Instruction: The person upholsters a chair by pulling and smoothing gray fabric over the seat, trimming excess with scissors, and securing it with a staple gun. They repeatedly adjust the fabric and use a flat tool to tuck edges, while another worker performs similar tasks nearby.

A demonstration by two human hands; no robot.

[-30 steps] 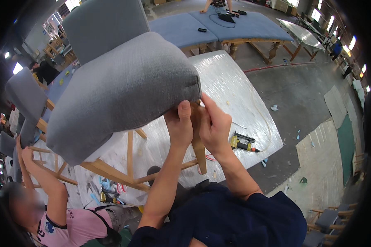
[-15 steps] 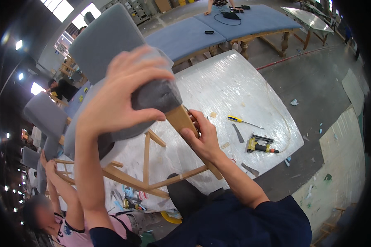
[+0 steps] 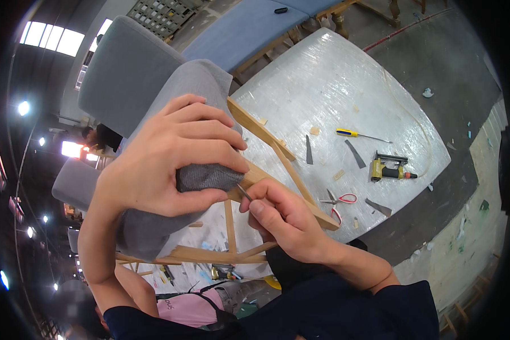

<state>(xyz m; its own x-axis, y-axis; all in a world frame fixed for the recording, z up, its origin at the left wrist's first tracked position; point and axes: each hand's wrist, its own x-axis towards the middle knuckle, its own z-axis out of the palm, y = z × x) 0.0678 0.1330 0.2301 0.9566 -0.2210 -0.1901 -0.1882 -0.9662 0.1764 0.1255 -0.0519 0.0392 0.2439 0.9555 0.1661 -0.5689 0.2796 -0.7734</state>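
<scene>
A grey upholstered chair [image 3: 153, 107] with a bare wooden frame lies tilted on the table. My left hand [image 3: 175, 153] is closed round its grey padded end [image 3: 209, 178], fingers over the top and thumb along the near side. Just right of that, my right hand [image 3: 283, 218] pinches a thin metal tool [image 3: 244, 191], whose tip meets the edge where the grey fabric joins the wooden leg [image 3: 317, 214]. My right fingers hide the rest of the tool.
On the plastic-wrapped table [image 3: 306, 73] lie a yellow-handled screwdriver [image 3: 348, 132], a staple gun [image 3: 388, 168] with a hose, red-handled scissors [image 3: 345, 198] and several fabric scraps [image 3: 355, 154]. A person in pink [image 3: 190, 310] is at lower left. Blue padded tables [image 3: 238, 28] stand behind.
My left hand has come down and closed round the padded end. My right hand has shifted from gripping the wooden leg to pinching the thin metal tool at the fabric edge. The view has moved.
</scene>
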